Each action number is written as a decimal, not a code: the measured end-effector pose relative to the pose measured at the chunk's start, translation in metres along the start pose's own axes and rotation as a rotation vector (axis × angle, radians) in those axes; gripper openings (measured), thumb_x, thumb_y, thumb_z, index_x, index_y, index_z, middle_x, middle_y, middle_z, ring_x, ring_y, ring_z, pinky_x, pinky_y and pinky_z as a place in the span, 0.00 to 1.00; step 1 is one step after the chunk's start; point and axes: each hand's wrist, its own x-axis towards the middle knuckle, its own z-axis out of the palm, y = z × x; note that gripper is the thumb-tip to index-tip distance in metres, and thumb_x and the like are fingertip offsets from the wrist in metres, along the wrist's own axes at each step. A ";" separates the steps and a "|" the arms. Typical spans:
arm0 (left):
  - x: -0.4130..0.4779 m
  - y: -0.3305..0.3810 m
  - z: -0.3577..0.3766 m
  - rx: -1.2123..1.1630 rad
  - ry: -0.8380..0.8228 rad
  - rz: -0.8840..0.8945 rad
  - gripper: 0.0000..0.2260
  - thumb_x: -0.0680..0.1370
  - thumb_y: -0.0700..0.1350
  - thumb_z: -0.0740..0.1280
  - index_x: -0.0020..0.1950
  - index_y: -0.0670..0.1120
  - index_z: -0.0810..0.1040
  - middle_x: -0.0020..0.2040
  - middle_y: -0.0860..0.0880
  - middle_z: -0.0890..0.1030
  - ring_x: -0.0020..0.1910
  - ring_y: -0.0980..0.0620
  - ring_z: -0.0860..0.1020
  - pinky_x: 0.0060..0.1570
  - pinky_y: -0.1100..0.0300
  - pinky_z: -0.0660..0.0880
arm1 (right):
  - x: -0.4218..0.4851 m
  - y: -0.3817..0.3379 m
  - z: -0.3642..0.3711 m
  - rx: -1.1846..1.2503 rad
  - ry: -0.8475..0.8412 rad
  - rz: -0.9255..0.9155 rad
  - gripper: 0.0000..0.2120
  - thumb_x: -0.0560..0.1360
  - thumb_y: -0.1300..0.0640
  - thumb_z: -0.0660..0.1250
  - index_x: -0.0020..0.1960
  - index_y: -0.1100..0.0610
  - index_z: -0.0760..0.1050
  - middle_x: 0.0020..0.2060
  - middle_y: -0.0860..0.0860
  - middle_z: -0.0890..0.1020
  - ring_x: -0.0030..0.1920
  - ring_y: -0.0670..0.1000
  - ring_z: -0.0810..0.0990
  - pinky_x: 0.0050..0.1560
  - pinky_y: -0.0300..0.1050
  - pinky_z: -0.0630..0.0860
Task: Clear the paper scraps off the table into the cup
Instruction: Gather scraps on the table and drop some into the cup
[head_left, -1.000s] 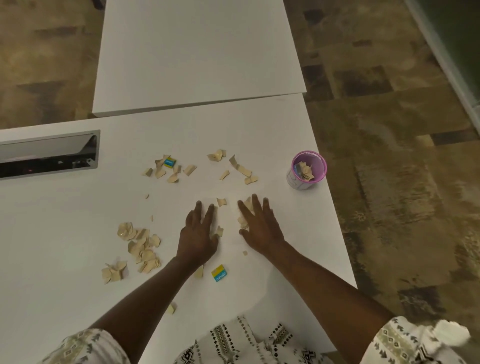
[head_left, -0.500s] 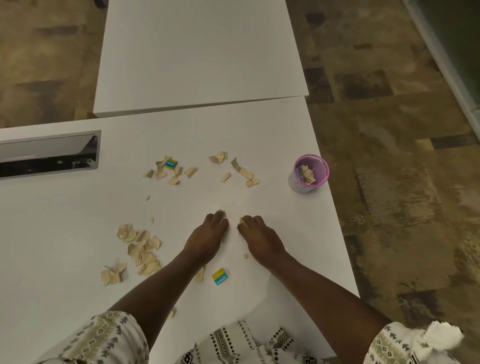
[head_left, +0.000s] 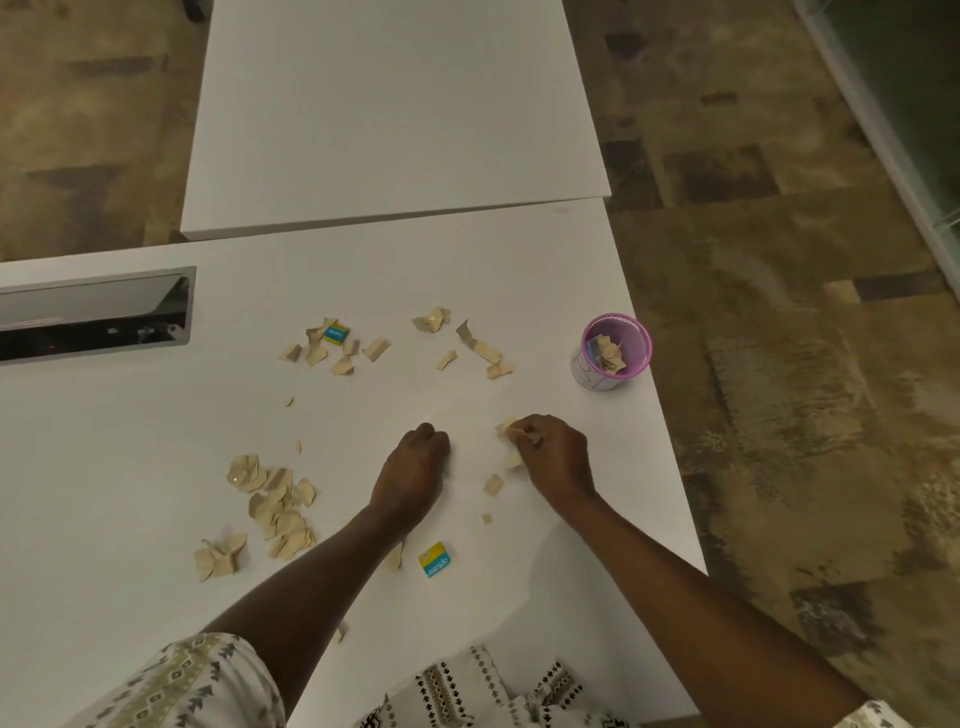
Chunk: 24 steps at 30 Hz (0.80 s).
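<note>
Beige paper scraps lie scattered on the white table (head_left: 130, 441): a pile at the left (head_left: 275, 504), a far row (head_left: 343, 351) and a few pieces near the cup (head_left: 485, 353). A pink mesh cup (head_left: 615, 351) with scraps inside stands near the table's right edge. My right hand (head_left: 550, 457) is closed around beige scraps (head_left: 508, 427) that stick out past the fingers. My left hand (head_left: 415, 467) is curled into a fist on the table; what it holds is hidden. Two small scraps (head_left: 492, 484) lie between my hands.
A yellow-and-blue scrap (head_left: 435, 559) lies near my left forearm, another (head_left: 335, 332) in the far row. A metal cable tray (head_left: 93, 314) is recessed at the left. A second white table (head_left: 395, 114) abuts the far side. The floor drops off at the right.
Both hands went from flat and spread to curled fists while gathering scraps. My right hand has lifted away to the right with scraps in it, and the hands have moved apart.
</note>
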 end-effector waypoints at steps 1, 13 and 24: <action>0.004 0.005 -0.003 -0.042 0.023 -0.012 0.07 0.78 0.35 0.59 0.46 0.43 0.76 0.46 0.46 0.75 0.45 0.46 0.74 0.43 0.50 0.75 | 0.003 0.000 -0.006 0.031 0.012 0.033 0.04 0.76 0.59 0.70 0.48 0.58 0.83 0.45 0.51 0.85 0.43 0.45 0.78 0.41 0.25 0.67; 0.082 0.132 -0.048 -0.582 0.234 -0.147 0.07 0.75 0.35 0.63 0.44 0.42 0.81 0.43 0.46 0.84 0.42 0.48 0.81 0.41 0.57 0.76 | 0.065 -0.001 -0.107 0.108 0.351 0.189 0.07 0.75 0.55 0.70 0.49 0.58 0.83 0.44 0.57 0.85 0.42 0.53 0.80 0.46 0.46 0.77; 0.132 0.202 -0.057 -0.577 0.103 -0.189 0.13 0.72 0.31 0.62 0.47 0.43 0.84 0.48 0.45 0.85 0.47 0.46 0.81 0.47 0.55 0.79 | 0.100 -0.011 -0.134 -0.035 0.180 0.306 0.09 0.74 0.60 0.66 0.50 0.55 0.83 0.48 0.53 0.85 0.47 0.55 0.82 0.46 0.43 0.79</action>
